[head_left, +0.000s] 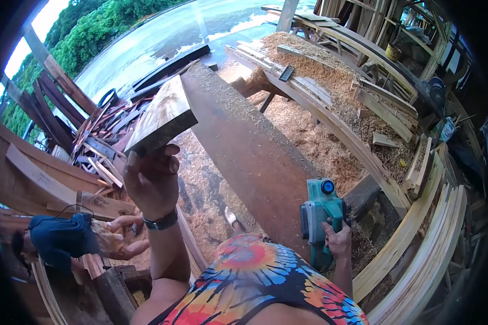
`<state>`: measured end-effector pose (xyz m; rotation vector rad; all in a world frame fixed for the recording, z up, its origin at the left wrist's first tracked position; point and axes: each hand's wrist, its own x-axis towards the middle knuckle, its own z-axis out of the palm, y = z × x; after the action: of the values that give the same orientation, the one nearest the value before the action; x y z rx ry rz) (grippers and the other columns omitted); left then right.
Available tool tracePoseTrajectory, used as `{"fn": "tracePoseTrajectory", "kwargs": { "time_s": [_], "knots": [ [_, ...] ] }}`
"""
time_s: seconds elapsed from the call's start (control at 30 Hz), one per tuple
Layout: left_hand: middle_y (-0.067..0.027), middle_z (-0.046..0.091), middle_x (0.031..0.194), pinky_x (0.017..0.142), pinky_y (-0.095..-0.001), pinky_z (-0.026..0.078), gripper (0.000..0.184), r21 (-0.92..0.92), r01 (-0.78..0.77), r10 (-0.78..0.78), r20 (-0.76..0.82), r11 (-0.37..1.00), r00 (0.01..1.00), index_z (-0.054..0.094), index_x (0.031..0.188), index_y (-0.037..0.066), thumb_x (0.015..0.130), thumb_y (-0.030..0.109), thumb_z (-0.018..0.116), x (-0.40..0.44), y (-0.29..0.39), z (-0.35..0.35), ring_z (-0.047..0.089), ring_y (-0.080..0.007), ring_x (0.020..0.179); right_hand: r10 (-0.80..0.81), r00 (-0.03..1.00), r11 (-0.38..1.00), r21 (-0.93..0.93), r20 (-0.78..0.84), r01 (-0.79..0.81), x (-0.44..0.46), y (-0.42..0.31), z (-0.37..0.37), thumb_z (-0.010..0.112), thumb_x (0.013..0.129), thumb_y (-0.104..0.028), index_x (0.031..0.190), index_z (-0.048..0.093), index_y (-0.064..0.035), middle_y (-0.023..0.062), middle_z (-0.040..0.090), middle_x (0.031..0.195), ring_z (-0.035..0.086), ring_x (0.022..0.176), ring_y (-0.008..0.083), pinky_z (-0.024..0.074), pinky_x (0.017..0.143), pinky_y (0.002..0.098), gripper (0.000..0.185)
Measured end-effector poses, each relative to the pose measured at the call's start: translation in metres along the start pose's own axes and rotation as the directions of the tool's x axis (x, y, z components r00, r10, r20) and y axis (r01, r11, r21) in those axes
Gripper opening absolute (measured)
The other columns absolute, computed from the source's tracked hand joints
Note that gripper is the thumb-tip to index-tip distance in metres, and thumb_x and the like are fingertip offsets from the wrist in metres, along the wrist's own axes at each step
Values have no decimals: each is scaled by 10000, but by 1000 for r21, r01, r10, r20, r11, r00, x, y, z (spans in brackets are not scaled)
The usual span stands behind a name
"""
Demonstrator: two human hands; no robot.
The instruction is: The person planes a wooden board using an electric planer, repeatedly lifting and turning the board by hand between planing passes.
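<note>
Wooden board (168,108) is up in our left hand (154,181), its pale, streaked broad face turned upward and its darker end edge facing us. The fingers of that hand are closed on the near end from below, and we see the board slanting away from us, in front of the left side of the long brown table (244,157). A dark watch (161,221) circles our left wrist. Our right hand (338,238) is wrapped around the handle of a green electric planer (322,208), which sits at the right edge of the table, toward its near end; we cannot tell whether its base touches the surface. Shavings (222,89) are scattered over the far part of the table, and more lie heaped on the ground to its right. Beyond them we have a long beam (336,122) with a small dark tray-like object (287,73) on it. Long pale planks (436,260) lie at our right, and a scrap pile (114,127) is at our left. Near that side, a person in a dark blue shirt (62,238) bends over.
</note>
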<state>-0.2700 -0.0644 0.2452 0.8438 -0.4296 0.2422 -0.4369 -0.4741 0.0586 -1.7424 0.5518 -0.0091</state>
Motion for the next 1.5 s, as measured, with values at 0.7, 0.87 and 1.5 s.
{"fn": "tracePoseTrajectory", "kwargs": {
  "time_s": [0.7,0.87,1.5],
  "knots": [
    [-161,670,1221,701,-350,559,500,54,483,-483,-10,874,876,580,1320,13,979,378,603,-51,-6,-14,676,-303,1042,-20,999,996,91,31,17,-1,10,-3,784,913,-308,1136,604,7,-3,543,649,516,479,92,418,437,253,426],
    [-135,678,1067,666,-372,605,488,17,894,-831,-363,447,422,587,1254,-11,1022,418,569,-145,-109,-75,720,-284,856,6,987,971,237,160,-44,-2,7,-11,661,959,-513,1244,559,-4,18,545,687,540,527,114,455,492,273,593],
    [-247,643,659,675,-493,539,852,783,622,-670,-479,-33,567,675,738,-62,1030,652,311,-118,-242,-144,687,-381,628,58,977,945,305,203,-120,-3,0,-14,483,1009,-617,1363,497,26,40,538,693,536,527,134,459,513,289,734]
  ]
}}
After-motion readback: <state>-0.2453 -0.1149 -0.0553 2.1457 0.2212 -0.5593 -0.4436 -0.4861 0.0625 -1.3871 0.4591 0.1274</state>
